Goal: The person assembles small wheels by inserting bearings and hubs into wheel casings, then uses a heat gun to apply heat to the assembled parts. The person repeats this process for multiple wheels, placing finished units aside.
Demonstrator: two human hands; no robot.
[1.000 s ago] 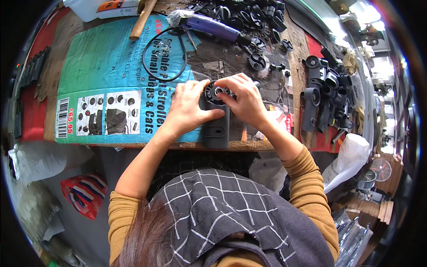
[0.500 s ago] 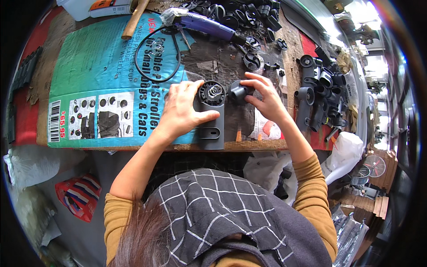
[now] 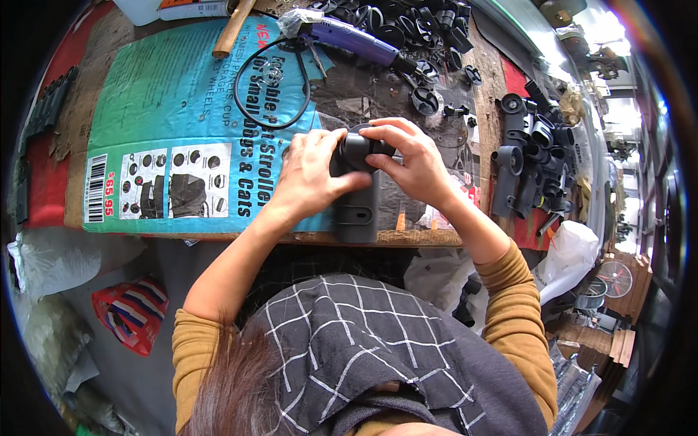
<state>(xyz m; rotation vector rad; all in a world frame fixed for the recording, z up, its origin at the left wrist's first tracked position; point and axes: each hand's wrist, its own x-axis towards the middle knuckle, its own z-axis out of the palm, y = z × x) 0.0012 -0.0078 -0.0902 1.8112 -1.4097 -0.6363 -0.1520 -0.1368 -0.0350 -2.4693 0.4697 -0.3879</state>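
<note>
A dark grey plastic bracket (image 3: 357,212) lies upright before me at the table's front edge, its slotted end toward me. My left hand (image 3: 309,171) grips the left side of its round head, thumb across the front. Over that head my right hand (image 3: 411,156) pinches a black round plastic cap (image 3: 358,149) between thumb and fingers. The cap covers the round socket, so the spring is hidden; whether it is seated I cannot tell. Beyond the hands lies a purple electric screwdriver (image 3: 356,45) with a black cable loop (image 3: 251,120).
Flattened printed cardboard (image 3: 156,123) covers the left of the table. Several black plastic parts (image 3: 407,25) are heaped at the back, and grey brackets (image 3: 512,160) are piled at the right. A wooden-handled tool (image 3: 231,33) lies at the back left.
My right hand has brought the black cap leftward onto the bracket's round head, covering the spring that showed before. The left hand still steadies the bracket.
</note>
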